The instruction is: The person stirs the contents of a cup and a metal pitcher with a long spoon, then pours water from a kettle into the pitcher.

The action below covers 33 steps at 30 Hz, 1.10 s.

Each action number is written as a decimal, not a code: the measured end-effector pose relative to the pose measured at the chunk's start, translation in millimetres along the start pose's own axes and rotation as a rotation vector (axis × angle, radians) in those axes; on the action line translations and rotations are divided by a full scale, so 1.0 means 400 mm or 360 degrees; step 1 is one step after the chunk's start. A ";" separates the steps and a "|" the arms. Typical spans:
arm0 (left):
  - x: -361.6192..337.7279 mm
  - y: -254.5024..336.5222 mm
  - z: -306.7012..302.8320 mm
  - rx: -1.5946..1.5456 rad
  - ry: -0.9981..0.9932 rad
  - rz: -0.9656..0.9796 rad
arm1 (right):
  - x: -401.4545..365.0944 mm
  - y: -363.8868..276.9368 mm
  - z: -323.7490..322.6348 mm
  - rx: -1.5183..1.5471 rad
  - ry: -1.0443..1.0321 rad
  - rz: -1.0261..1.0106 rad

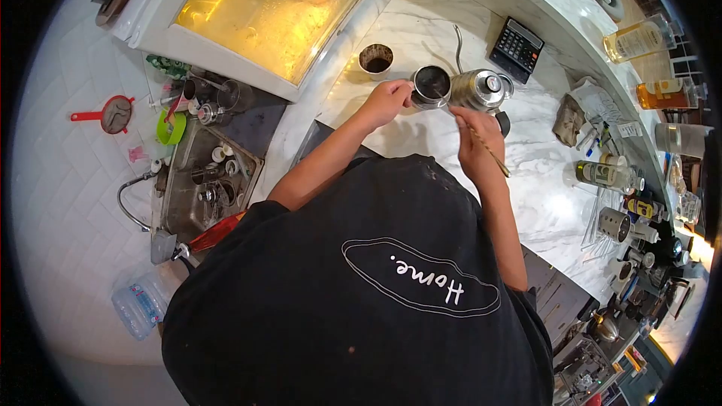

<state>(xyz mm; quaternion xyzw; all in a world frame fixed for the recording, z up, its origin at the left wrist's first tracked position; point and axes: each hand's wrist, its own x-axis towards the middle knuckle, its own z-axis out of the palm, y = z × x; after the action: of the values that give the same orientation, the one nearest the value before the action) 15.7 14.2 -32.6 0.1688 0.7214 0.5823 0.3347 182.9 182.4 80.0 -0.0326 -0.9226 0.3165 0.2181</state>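
Note:
My left hand (pixel 387 103) is closed on the handle of a steel pitcher (pixel 431 87) holding dark liquid. My right hand (pixel 480 140) is closed around a thin bar spoon (pixel 489 149) with a twisted shaft. One end of the spoon sticks out past the hand; its other end, toward the pitcher, is hard to make out. Just right of the pitcher stands a steel gooseneck kettle (pixel 481 90), its spout pointing away from me. A cup (pixel 375 59) with dark contents and a stained inner wall sits to the left, beyond my left hand.
A calculator (pixel 517 49) lies behind the kettle on the marble counter (pixel 541 154). A lit display case (pixel 278 15) stands at the upper left. The sink (pixel 180 195) at left holds several dishes. Several bottles (pixel 605 174) line the right side, near a crumpled cloth (pixel 569 120).

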 end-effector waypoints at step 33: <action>-0.005 0.014 0.000 0.0051 -0.0012 -0.0004 | 0.000 0.001 0.020 -0.0011 0.0043 -0.0152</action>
<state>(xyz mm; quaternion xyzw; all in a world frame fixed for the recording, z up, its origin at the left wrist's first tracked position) 16.2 14.3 -26.8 0.1756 0.7296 0.5695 0.3354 179.6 178.2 73.9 0.0064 -0.9212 0.3020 0.2454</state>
